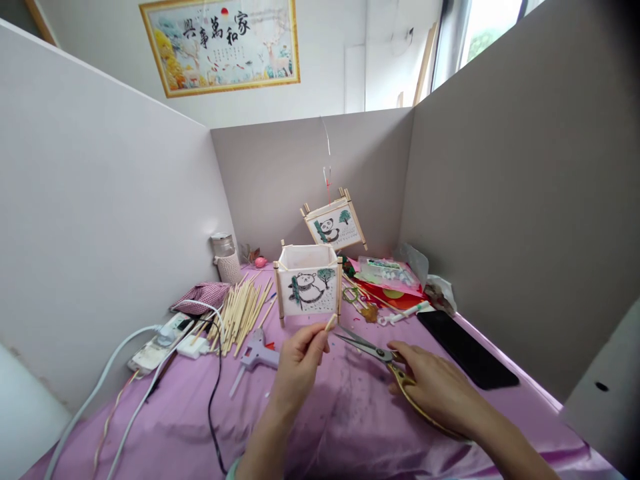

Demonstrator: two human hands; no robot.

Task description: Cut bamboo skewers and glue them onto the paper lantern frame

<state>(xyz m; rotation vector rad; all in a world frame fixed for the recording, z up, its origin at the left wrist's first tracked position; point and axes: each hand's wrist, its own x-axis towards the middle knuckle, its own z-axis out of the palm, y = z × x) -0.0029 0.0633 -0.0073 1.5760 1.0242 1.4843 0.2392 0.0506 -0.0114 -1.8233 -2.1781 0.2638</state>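
Between the thumb and fingers of my left hand [303, 360] is a short piece of wooden stick [331, 323]. My right hand [435, 380] grips a pair of scissors [373, 348] with gold handles. Their blades point left, the tips close to the stick piece. Just behind my hands stands a lantern [307, 290] with white panels, wooden corner sticks and a painted panda. A lavender glue gun [257, 353] lies left of my left hand. Farther left is a spread pile of wooden sticks [245, 310].
A second panda lantern [337, 225] hangs tilted from a wire at the back. At right lie a black phone [467, 348] and coloured craft supplies [390, 273]. A power strip [160, 347] with cables and a jar [226, 259] are at left. Grey partitions [500, 187] enclose the purple cloth [345, 413].
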